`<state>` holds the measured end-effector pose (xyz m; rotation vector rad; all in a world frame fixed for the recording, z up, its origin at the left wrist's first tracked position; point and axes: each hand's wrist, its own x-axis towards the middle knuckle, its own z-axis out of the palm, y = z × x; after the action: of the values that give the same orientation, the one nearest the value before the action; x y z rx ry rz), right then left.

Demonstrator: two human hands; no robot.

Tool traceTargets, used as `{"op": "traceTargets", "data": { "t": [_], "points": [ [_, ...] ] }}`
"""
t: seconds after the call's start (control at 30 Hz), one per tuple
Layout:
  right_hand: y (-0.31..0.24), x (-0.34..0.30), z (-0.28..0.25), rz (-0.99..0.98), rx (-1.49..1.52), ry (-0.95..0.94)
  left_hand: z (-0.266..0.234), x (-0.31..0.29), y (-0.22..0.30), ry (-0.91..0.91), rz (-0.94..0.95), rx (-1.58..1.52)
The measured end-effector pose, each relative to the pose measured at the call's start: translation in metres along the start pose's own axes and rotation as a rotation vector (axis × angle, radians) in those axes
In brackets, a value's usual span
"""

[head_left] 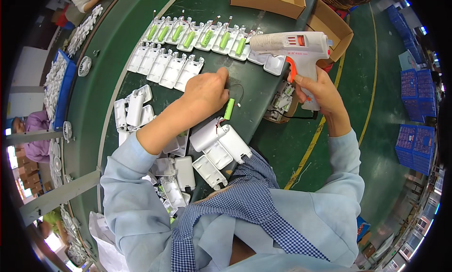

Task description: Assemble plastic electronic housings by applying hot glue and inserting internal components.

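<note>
My right hand is wrapped round the grip of a white glue gun with an orange trigger. Its nozzle points left, near the end of a row of white plastic shells. Green battery cells with thin wires lie in several of these shells. My left hand is closed above the table, thumb and fingertips together; what they hold, if anything, is hidden. Beside it lies a loose green battery cell with a thin wire and small connector. A second row of white shells, without cells, lies just beyond my left hand.
More white shells are piled near my body and left forearm. Cardboard boxes stand at the far edge, and a box of parts sits below the table's right side. Blue crates stand far right. Other people work at left.
</note>
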<state>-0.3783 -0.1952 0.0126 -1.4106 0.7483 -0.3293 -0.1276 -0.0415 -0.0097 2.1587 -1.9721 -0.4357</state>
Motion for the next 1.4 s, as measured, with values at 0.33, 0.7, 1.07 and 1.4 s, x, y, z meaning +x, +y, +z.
{"op": "traceTargets", "data": {
  "t": [0.33, 0.7, 1.07, 1.4],
  "points": [
    [-0.004, -0.026, -0.01, -0.062, 0.085, 0.044, -0.009, 0.018, -0.02, 0.282, -0.067, -0.881],
    [-0.002, -0.036, -0.017, 0.027, -0.024, 0.061, -0.015, 0.051, 0.004, 0.274, 0.045, -0.658],
    [0.007, -0.032, -0.021, 0.042, 0.046, 0.061, -0.007, 0.099, 0.012, 0.489, 0.174, -0.479],
    [0.009, -0.033, -0.019, -0.044, 0.121, 0.049, -0.001, 0.021, -0.018, 0.241, -0.108, -0.71]
  ]
}}
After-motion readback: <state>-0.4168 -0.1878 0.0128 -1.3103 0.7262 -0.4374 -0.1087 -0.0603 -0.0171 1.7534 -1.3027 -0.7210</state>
